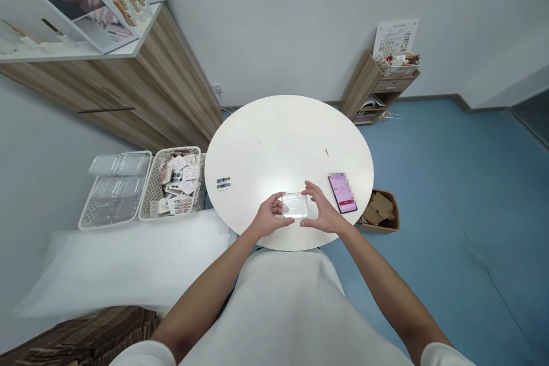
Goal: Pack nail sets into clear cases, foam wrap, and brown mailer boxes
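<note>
A small clear plastic box (295, 206) is held just over the near part of the white oval table (287, 137). My left hand (271, 216) grips its left end, fingers at the far edge and thumb along the near edge. At the right end, my right hand (321, 211) has its fingertips at the far corner and its thumb at the near edge. Glare on the plastic hides whether anything is inside. To the left lies a small card with two rows of dark round pieces (223, 183). A phone with a pink screen (342, 192) lies right of my right hand.
Left of the table stand a white basket of printed cards and packets (178, 183) and another with clear plastic boxes (115, 189). A cardboard box (380, 211) sits on the floor at right. A small wooden cabinet (373, 88) stands by the wall.
</note>
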Tool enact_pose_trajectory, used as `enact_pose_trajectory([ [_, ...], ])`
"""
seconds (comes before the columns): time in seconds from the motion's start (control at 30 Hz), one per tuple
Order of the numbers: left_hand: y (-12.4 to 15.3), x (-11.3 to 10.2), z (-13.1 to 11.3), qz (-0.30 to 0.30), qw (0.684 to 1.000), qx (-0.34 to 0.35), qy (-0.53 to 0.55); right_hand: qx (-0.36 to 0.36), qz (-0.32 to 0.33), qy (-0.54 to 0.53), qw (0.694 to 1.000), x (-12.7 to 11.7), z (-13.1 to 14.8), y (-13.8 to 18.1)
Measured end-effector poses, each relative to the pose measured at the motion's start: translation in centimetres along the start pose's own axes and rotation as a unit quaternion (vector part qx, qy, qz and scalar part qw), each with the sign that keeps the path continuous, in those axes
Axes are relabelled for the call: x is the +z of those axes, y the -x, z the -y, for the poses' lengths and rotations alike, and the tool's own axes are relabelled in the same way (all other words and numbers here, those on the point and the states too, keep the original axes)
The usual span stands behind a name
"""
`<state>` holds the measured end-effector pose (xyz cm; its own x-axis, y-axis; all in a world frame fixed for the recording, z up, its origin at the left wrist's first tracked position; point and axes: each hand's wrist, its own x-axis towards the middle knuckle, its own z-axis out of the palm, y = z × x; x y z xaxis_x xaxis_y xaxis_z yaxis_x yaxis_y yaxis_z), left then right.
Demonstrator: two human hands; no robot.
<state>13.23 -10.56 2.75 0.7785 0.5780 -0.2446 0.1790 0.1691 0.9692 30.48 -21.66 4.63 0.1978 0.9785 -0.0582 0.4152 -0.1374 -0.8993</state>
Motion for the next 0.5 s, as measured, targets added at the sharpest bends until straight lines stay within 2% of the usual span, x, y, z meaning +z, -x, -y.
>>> enact_pose_trajectory([
  [0.13,-0.5,-0.3,0.6,0.022,1.000,0.001,0.003,-0.034,0.055,0.073,0.995,-0.2,1.0,0.6],
  [0.33,-0.1,-0.3,0.6,0.062,0.995,0.060,-0.058,-0.042,0.023,0.090,0.995,0.1,1.4,0.9],
  [0.5,0.2,0.1,-0.3,0.015,0.989,0.088,-0.121,-0.090,0.014,0.075,0.993,-0.7,1.3,0.3],
])
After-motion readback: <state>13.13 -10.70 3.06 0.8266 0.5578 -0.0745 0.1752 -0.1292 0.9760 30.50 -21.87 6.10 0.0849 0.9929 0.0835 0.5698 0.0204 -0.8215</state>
